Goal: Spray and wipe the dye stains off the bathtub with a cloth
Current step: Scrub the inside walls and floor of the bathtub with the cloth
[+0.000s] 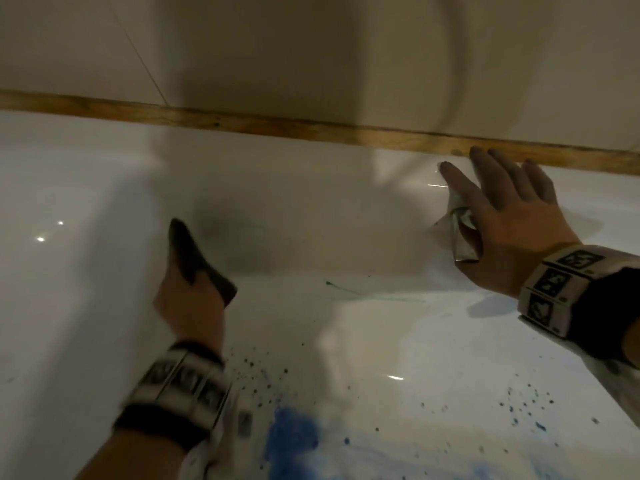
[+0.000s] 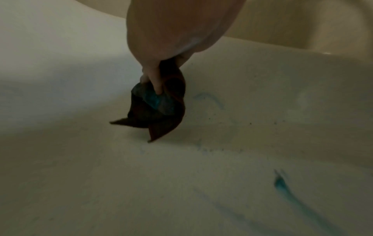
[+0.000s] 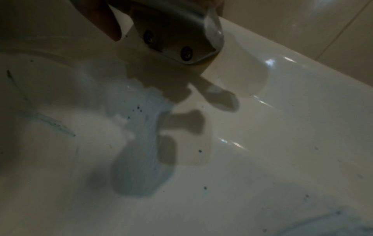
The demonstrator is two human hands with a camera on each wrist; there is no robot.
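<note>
The white bathtub [image 1: 86, 237] carries a thick blue dye patch [image 1: 291, 441] near the bottom edge, dark specks around it and a thin green streak [image 1: 346, 291]. My left hand [image 1: 188, 299] grips a bunched dark cloth [image 1: 194, 261] low over the tub floor. In the left wrist view the cloth [image 2: 157, 115] shows a teal-stained fold, with a blue streak [image 2: 280, 182] nearby. My right hand [image 1: 502, 209] lies with straight, spread fingers over a chrome grab handle [image 1: 462, 233] on the far tub wall. The handle mount [image 3: 177, 35] with two screws sits above a pale blue smear [image 3: 141, 143].
A wooden trim strip [image 1: 311, 128] runs along the tub's far rim under a beige tiled wall [image 1: 242, 46]. The tub side wall rises at the left. No spray bottle is in view.
</note>
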